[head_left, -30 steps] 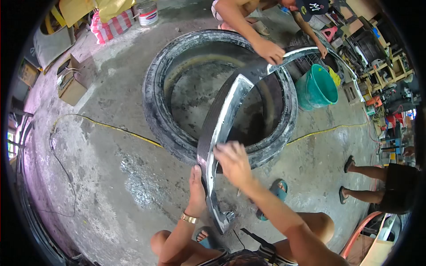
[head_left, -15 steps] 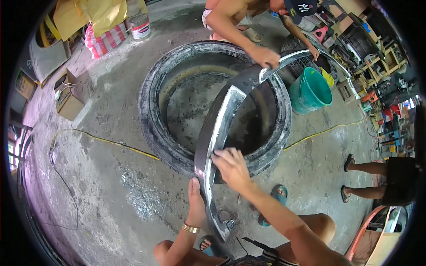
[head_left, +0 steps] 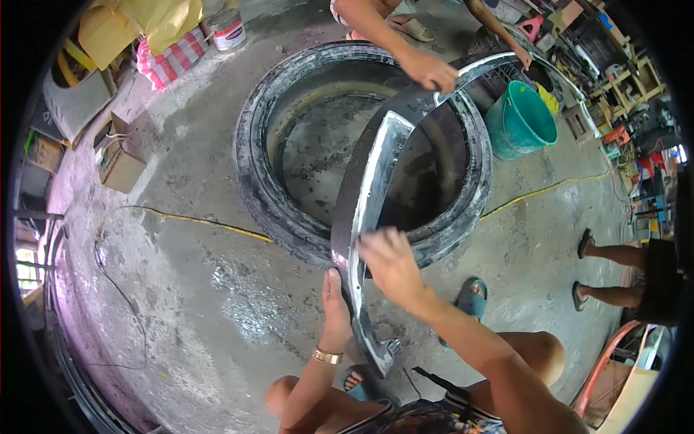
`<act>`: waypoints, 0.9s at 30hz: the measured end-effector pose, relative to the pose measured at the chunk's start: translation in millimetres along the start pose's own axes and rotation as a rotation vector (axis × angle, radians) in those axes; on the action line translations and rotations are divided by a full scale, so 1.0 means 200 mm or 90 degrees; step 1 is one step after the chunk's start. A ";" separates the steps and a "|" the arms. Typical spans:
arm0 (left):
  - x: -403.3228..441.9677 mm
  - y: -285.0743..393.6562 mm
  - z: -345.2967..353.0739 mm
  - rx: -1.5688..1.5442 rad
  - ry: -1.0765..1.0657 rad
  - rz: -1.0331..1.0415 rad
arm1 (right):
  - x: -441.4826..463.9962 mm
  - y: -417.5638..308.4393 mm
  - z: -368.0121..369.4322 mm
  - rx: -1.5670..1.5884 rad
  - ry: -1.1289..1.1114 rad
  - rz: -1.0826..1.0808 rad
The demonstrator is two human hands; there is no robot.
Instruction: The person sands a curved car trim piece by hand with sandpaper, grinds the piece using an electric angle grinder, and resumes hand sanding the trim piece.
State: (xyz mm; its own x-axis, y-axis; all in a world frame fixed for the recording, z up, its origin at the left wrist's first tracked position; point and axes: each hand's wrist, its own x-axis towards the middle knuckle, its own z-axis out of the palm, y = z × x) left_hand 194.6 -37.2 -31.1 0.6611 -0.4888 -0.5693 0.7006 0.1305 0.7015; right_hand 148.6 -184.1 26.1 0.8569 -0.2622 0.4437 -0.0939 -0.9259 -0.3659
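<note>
A long, curved dark panel (head_left: 352,195) with a carbon-like weave and a white-coated inner edge lies across a tyre (head_left: 254,184). My left hand (head_left: 335,307) grips the panel near its lower end, thumb up along the outer side; its other fingers are partly hidden. My right hand (head_left: 394,264) presses bunched fingers on the white edge just above. Motion blurs these fingertips, and whatever may be under them is hidden. At the far end, a co-worker's hand (head_left: 431,71) bears on the same panel, while the other hand (head_left: 522,58) touches its far stretch.
A green bucket (head_left: 517,123) stands right of the tyre. Behind the tyre, a yellow cable (head_left: 210,223) crosses the concrete floor. A cardboard box (head_left: 119,170) and a paint can (head_left: 228,32) sit to the left. Another person's legs (head_left: 614,273) are at right.
The camera view has shifted, so the tyre and panel appear higher and farther right. My right hand has moved slightly along the white edge; my left keeps its hold.
</note>
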 end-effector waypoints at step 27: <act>-0.03 0.04 0.05 -0.064 0.016 -0.033 | -0.24 -0.10 0.00 -0.014 -0.024 -0.051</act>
State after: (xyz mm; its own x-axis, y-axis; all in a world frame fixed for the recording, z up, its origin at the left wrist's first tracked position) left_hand 194.0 -41.7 -17.5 0.6289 -0.4761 -0.6147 0.7564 0.1918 0.6254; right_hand 110.0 -153.2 12.2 0.8808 -0.1773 0.4391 -0.0353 -0.9492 -0.3127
